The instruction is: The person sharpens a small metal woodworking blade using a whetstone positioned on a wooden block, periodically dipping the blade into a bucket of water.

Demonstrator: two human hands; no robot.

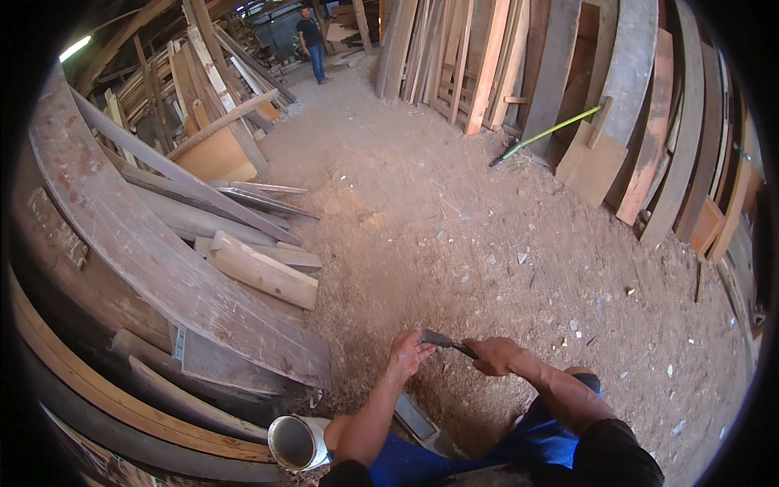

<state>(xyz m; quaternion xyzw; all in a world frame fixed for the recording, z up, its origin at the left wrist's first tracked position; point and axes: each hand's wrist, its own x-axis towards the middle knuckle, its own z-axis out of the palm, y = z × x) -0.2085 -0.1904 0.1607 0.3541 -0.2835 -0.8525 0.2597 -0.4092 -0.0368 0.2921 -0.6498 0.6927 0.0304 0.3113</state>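
Note:
In front of my knees I hold a short dark hand tool (438, 338) with a thicker grey end and a slimmer part toward the right; its exact kind is not clear. My left hand (410, 354) has its fingers closed at the thicker end. On the slimmer end, my right hand (497, 355) is wrapped round. Below my left hand, between my legs, lies a flat grey piece (415, 420), partly hidden by my arm and leg. A white bucket (280, 442) stands beside my left leg.
Long planks (195, 284) are stacked along the left. Upright boards (487, 65) lean along the back and right, with a green-handled tool (560, 128) propped there. Small debris litters the dirt floor (422, 219). Far back stands another person (312, 45).

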